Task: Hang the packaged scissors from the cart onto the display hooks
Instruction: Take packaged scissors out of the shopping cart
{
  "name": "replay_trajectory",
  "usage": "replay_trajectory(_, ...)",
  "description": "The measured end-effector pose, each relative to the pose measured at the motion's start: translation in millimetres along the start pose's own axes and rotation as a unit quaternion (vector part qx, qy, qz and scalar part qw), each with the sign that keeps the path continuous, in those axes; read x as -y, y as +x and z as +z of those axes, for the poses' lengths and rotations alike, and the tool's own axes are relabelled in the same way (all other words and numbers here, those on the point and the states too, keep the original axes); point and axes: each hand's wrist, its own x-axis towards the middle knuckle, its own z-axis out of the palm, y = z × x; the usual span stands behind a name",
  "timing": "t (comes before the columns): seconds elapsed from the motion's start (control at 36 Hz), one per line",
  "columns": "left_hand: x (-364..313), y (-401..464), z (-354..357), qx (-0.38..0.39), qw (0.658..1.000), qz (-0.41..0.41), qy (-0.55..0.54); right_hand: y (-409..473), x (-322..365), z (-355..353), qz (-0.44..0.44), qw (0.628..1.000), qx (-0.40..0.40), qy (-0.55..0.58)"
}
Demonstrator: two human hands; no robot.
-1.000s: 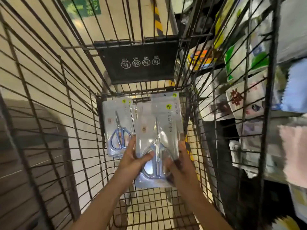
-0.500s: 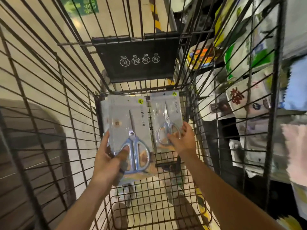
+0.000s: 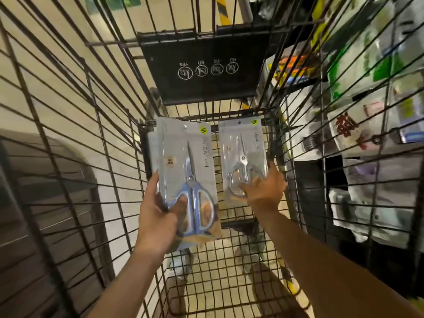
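Inside the black wire cart [image 3: 68, 138], my left hand [image 3: 158, 216] grips a clear pack of blue-handled scissors [image 3: 190, 175] by its lower left corner, held up off the cart floor. Another pack lies partly hidden behind it at its left edge. To the right, a smaller pack of silver scissors [image 3: 243, 154] leans at the cart's far end. My right hand [image 3: 263, 189] holds its lower part, fingers wrapped around the right edge. No display hooks are clearly visible.
A black plastic flap with round icons [image 3: 206, 67] hangs at the cart's far end. Shelves with packaged goods [image 3: 371, 111] stand to the right beyond the wire wall. A pale tiled floor [image 3: 57, 65] shows to the left, and a shoe [image 3: 181, 262] appears below the mesh floor.
Both hands started on one pack in the middle. My left hand has carried the blue-handled pack up and left, and my right hand has moved onto the smaller silver pack at the right.
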Motion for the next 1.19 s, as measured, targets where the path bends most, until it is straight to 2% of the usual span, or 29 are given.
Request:
replay_trajectory(0.11, 1.0, -1.8, -0.2, -0.01, 1.0, 0.011, 0.008, -13.0, 6.3, -12.0, -0.008, 0.998, 0.027, 0.054)
replay_trajectory(0.31, 3.4, -3.0, -0.4, -0.024, 0.999, 0.011, 0.031, -18.0, 10.3, -13.2, 0.03, 0.959, 0.194, 0.207)
replay_trajectory(0.58, 8.3, -6.8, -4.5, -0.031, 0.996, 0.063, 0.054, -39.7, -8.3, -36.4, 0.056, 0.932, 0.246, 0.26)
replay_trajectory(0.72, -9.5, -25.0, -7.9, -0.032, 0.992, 0.089, 0.08, -73.6, -7.3, -69.3, 0.059, 0.936, 0.205, 0.279)
replay_trajectory(0.86, -52.7, -70.2, -15.9, -0.006, 0.989, 0.114, 0.093, -116.7, 19.4, -127.8, 0.055, 0.918, 0.235, 0.315)
replay_trajectory(0.97, -95.5, -114.0, -30.9, 0.026, 0.98, 0.16, 0.118, -164.6, 46.0, -177.0, 0.019, 0.914, 0.222, 0.338)
replay_trajectory(1.06, -129.2, -149.8, -43.0, 0.057, 0.968, 0.205, 0.134, -199.1, 64.5, -209.0, -0.04, 0.923, 0.194, 0.329)
replay_trajectory(1.19, -175.5, -210.2, -67.5, 0.115, 0.946, 0.256, 0.16, -268.1, 93.9, -262.1, -0.077, 0.915, 0.121, 0.377)
